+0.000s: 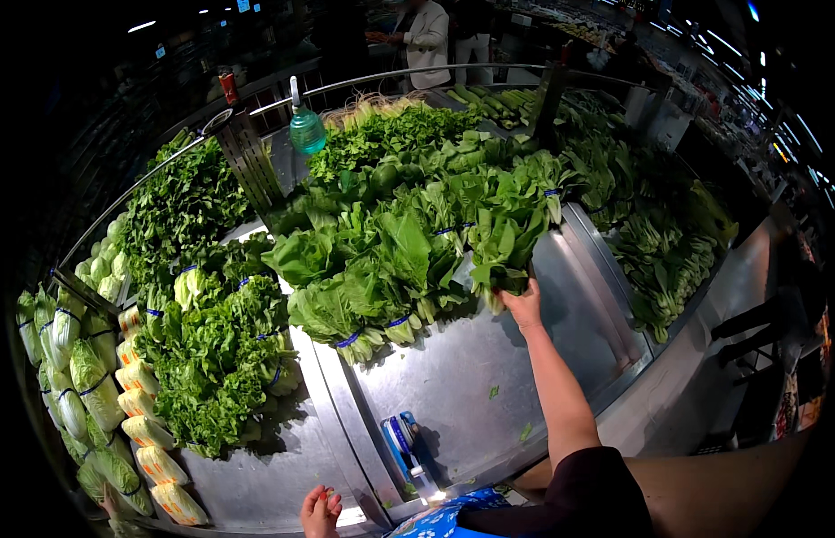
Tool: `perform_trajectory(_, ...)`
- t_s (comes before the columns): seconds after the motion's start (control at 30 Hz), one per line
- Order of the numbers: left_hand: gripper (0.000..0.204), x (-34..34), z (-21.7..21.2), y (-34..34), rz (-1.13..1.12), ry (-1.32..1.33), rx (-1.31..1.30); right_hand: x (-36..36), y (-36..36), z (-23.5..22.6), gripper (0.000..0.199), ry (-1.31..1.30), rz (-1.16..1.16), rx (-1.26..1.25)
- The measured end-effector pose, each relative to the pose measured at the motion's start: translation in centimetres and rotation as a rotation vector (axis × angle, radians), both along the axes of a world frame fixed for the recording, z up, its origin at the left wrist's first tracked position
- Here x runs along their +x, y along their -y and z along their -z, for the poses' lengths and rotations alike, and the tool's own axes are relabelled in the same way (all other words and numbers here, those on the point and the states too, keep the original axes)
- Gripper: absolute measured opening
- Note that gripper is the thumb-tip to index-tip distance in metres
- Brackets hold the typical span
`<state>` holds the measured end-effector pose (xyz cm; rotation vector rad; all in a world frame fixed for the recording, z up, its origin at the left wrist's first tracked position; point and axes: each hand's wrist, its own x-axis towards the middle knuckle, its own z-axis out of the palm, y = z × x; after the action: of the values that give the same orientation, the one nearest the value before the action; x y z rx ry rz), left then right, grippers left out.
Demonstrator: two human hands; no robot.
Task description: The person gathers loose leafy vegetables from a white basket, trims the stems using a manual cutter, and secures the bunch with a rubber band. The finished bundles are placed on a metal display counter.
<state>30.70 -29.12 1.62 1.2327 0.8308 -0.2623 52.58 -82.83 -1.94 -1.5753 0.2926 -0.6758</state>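
The right grip (pixel 523 303) is clamped on the lower end of 1 leafy green bunch (pixel 509 244), thumb toward the left; the bunch is at the front right of a broad heap of leafy greens (pixel 404 251). The left grip (pixel 321 513) is near the front edge, well apart from the bunch, fingers bent; I cannot tell whether their tips meet. Between the 2 arms, a blue tape dispenser (pixel 400 439) lies on the metal tabletop (pixel 453 381), with a few leaf scraps around it. Left of the heap sits curly lettuce (pixel 202 386), then a row of wrapped cabbages (pixel 148 433) in white and orange, then long cabbages (pixel 93 381) at the far left. More bundled greens (pixel 660 260) lie across a metal divider to the right. Behind, a green bottle (pixel 307 132) hangs from the rail beside a slotted post (pixel 247 166). Farther back stands a person in a light jacket (pixel 428 36).
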Motion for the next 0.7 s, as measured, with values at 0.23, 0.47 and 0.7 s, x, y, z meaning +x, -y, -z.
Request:
perform_trajectory(0.23, 0.027, 0.6, 1.6, 4.6, -0.055, -0.054, -0.137, 8.3, 1.5, 7.5, 0.092, -0.571, 0.120, -0.744)
perform_trajectory(0.47, 0.027, -0.7, 1.1, 4.4, -0.129, 0.003, -0.203, 8.2, 2.6, 7.4, 0.109, -0.469, 0.121, -0.617)
perform_trajectory(0.7, 0.030, -1.3, 0.0, 4.7, -0.200, -0.025, -0.180, 10.1, 3.1, 9.4, 0.118, -0.279, 0.046, -0.541)
